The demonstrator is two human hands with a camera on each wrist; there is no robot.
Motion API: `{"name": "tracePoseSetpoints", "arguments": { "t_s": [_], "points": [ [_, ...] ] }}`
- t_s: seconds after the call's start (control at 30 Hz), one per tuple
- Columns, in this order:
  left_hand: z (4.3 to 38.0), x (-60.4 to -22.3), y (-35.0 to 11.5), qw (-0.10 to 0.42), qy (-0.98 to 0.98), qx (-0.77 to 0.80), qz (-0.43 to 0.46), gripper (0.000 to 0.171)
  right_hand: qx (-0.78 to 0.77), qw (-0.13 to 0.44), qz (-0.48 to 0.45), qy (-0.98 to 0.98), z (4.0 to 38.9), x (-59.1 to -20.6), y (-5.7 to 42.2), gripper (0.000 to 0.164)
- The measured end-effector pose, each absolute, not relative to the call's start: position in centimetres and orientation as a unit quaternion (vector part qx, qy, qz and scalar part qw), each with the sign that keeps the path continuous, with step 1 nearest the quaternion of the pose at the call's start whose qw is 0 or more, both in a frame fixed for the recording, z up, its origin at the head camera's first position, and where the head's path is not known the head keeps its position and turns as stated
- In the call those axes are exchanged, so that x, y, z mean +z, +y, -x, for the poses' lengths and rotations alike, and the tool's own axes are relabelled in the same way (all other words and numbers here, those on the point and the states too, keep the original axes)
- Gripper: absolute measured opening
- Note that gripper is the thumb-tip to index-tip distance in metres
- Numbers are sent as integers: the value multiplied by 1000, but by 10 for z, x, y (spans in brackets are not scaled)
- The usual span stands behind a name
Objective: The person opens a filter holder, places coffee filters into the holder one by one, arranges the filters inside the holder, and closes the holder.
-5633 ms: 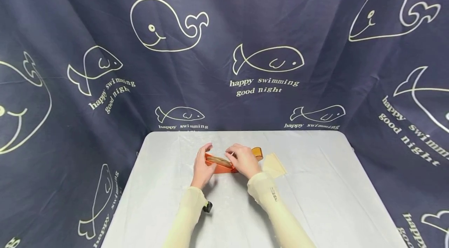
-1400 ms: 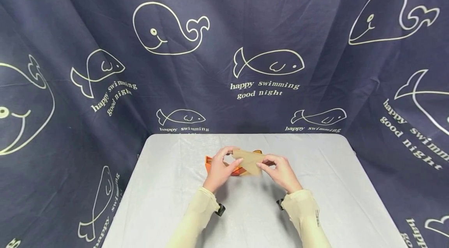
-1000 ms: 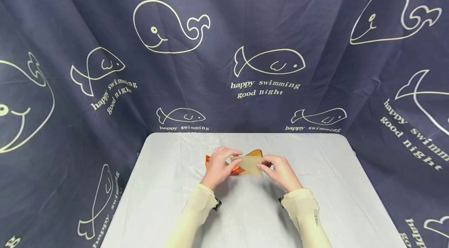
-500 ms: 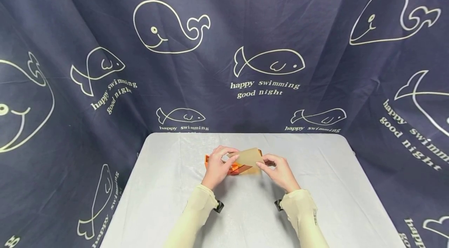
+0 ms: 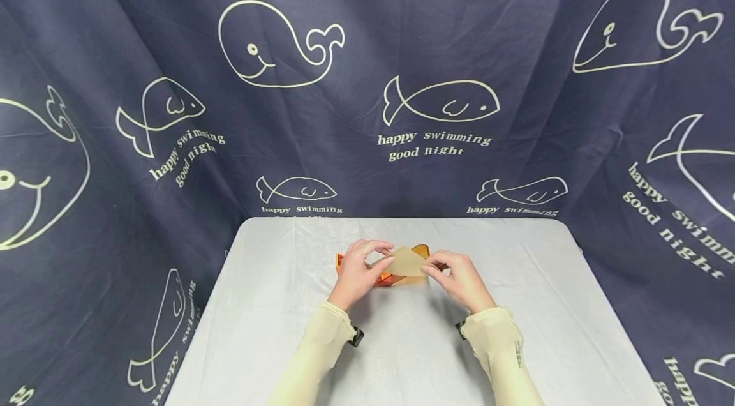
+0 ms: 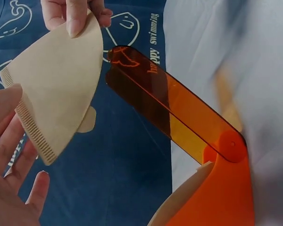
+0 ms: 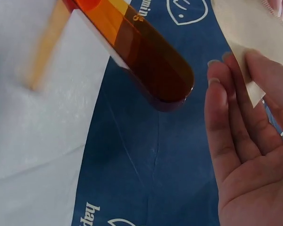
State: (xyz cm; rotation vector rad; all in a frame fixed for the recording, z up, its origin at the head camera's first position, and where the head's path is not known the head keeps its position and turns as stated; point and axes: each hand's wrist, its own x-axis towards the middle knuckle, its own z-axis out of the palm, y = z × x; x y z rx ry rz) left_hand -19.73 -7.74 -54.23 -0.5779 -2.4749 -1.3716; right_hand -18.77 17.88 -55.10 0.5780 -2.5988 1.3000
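Note:
A tan cone coffee filter (image 5: 406, 262) is held up between my two hands above the table. My left hand (image 5: 353, 275) pinches its crimped edge between thumb and fingers, clearest in the left wrist view. My right hand (image 5: 464, 281) pinches the opposite corner with thumb and fingers. Behind and below the filter lies an orange filter box (image 6: 221, 197), with its see-through amber lid (image 6: 179, 108) swung out. Tan paper (image 6: 181, 195) shows at the box's mouth. In the head view, the left hand and the held filter hide much of the box.
A white-covered table (image 5: 402, 355) lies under the hands. Dark blue cloth (image 5: 367, 157) printed with whales and fish hangs behind it and on both sides. A blurred amber patch (image 7: 47, 47) shows on the table beside the box.
Earlier my hands were at the box and a filter lay on the table to its right. That spot is now bare, and both hands hold a filter. Lately its tilt has shifted.

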Motion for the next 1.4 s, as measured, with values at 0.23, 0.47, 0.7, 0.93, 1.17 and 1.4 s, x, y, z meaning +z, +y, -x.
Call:
{"name": "tracePoseSetpoints", "arguments": {
  "t_s": [0.23, 0.47, 0.7, 0.93, 1.17, 1.4],
  "points": [
    [197, -545, -77, 128, -857, -457, 203, 15, 443, 79, -193, -872, 186, -547, 176, 6],
    [198, -546, -77, 123, -841, -496, 176, 13, 475, 79, -146, -864, 185, -551, 175, 17],
    [198, -545, -76, 123, -822, -533, 160, 11, 569, 28, -95, -816, 185, -561, 166, 23],
    [197, -547, -73, 98, -819, -541, 162, 14, 603, 11, -57, -796, 186, -560, 158, 23],
    [200, -543, -76, 83, -809, -561, 153, 21, 523, 45, -91, -846, 191, -552, 166, 15],
    [200, -540, -76, 82, -830, -525, 171, 23, 443, 76, -187, -874, 191, -549, 168, 5]
  ]
}}
